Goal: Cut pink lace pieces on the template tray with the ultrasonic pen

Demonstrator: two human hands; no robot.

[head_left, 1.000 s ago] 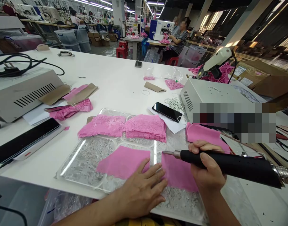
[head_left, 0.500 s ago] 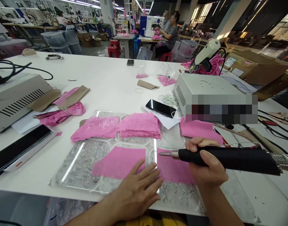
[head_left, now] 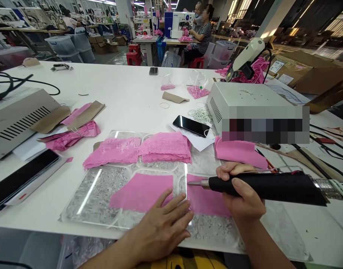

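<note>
My left hand point(head_left: 163, 224) lies flat with fingers spread, its fingertips over the right end of a pink fabric piece point(head_left: 143, 192) and close to a second pink piece point(head_left: 206, 205). In my right hand point(head_left: 244, 198) is a thick black hand tool point(head_left: 272, 188) with a narrow metal tip and a corded rear end. The tip points left, over the upper left corner of the second piece; whether it touches cannot be told. Both pieces lie on a clear mat with a marbled grey pattern point(head_left: 90, 201). Behind them sit two stacks of pink lace, left point(head_left: 115, 149) and right point(head_left: 166, 147).
A grey vented box point(head_left: 247, 95) stands at right, another point(head_left: 22, 112) at left. Nearby lie a phone point(head_left: 195, 126), elastic loops point(head_left: 201, 115), a folded pink piece point(head_left: 240, 152) and a pink bundle point(head_left: 73, 134). Cables point(head_left: 328, 149) run along the right. A person point(head_left: 203, 35) sits sewing beyond.
My right hand and the black tool have shifted slightly left, bringing the tip nearer the left edge of the second piece. My left hand stays in place. The camera view has tilted a little.
</note>
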